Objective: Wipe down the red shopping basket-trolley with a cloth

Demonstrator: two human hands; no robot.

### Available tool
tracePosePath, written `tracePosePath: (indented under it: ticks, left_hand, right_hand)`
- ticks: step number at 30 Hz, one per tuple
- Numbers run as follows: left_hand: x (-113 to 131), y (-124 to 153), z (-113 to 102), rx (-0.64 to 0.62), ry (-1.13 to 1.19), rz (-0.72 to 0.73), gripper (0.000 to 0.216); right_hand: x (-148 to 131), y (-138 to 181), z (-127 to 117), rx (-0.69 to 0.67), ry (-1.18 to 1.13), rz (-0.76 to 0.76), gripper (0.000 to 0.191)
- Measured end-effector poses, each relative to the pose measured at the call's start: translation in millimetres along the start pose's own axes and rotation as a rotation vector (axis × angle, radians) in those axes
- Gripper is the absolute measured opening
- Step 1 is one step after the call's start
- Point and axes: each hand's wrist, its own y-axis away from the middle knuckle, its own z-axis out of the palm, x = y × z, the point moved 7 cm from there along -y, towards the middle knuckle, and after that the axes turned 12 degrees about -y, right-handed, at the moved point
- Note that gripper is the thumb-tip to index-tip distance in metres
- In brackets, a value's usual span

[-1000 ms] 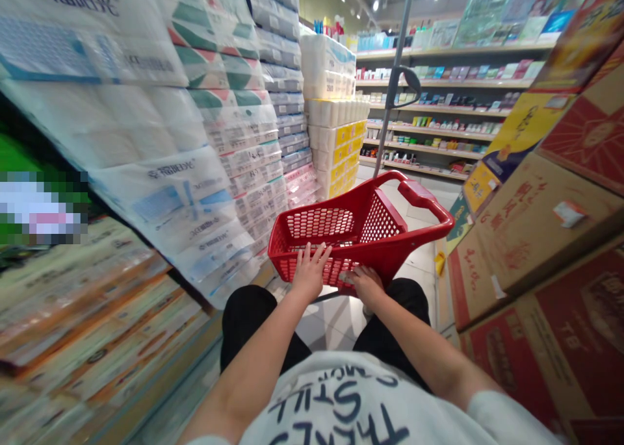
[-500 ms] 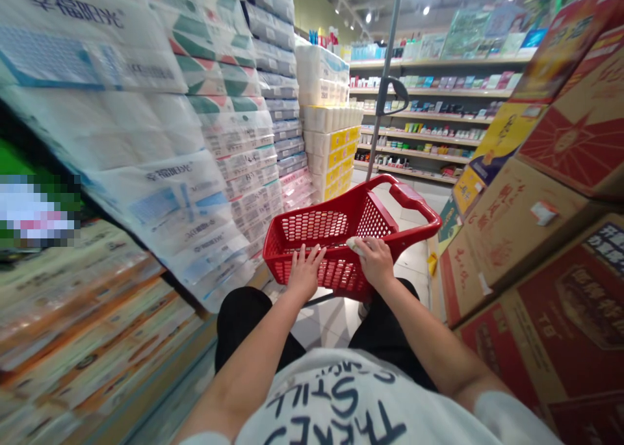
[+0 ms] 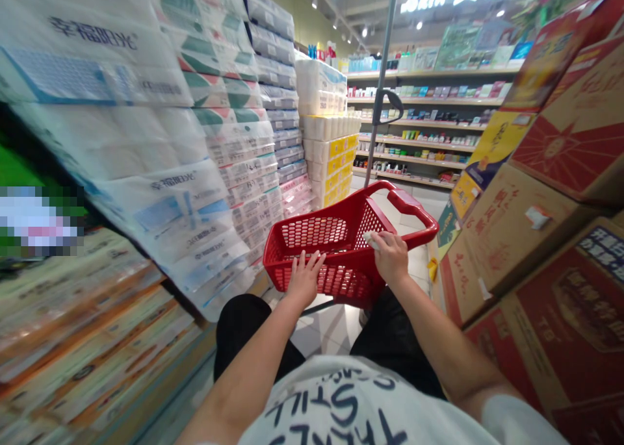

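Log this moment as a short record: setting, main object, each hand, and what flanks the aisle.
setting: shop aisle, stocked shelves beyond
main object: red shopping basket, perforated walls
left hand: fingers spread, at the near rim
right hand: holds a whitish wad, cloth or tissue unclear
left flank: stacked wrapped packs
right flank: stacked cardboard boxes

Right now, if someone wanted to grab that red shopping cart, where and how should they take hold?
Probably by the handle, from the picture's right, a hand closing over it from above: it juts beyond the basket, leaving an open gap to wrap around. The right hand is nearer it than the left hand.
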Motion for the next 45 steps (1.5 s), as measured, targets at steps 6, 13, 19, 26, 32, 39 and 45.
tracePosePath:
  ticks: [6, 13, 19, 26, 32, 39, 45]
  left_hand:
    - [-0.4, -1.4, 1.6, 0.003, 0.014, 0.005, 0.079]
    - [-1.4, -1.9, -1.0, -0.001, 0.029, 0.002, 0.077]
    - [-0.2, -1.4, -3.5, 0.006, 0.018, 0.004, 0.078]
    - [-0.6, -0.6, -2.6, 0.025, 0.027, -0.003, 0.076]
    - [-0.3, -1.0, -1.7, 0.004, 0.016, 0.0, 0.077]
    - [-0.7, -1.7, 1.4, -0.007, 0.025, -0.009, 0.078]
    - [-1.2, -0.3, 2.4, 0.006, 0.026, -0.01, 0.077]
  right_hand:
    - [13.7, -0.9, -17.2, 0.034, 0.009, -0.027, 0.032]
    - [22.9, 1.6, -25.9, 0.044, -0.013, -0.047, 0.034]
    - [22.4, 7.1, -28.5, 0.078, 0.034, -0.032, 0.035]
    - [19.2, 15.0, -21.0, 0.061, 0.034, -0.028, 0.039]
    - [4.2, 24.1, -5.9, -0.007, 0.008, -0.051, 0.039]
    - [-20.5, 14.1, 17.4, -0.131, 0.051, -0.074, 0.034]
    - [-49.4, 14.1, 50.5, -0.231, 0.028, -0.12, 0.035]
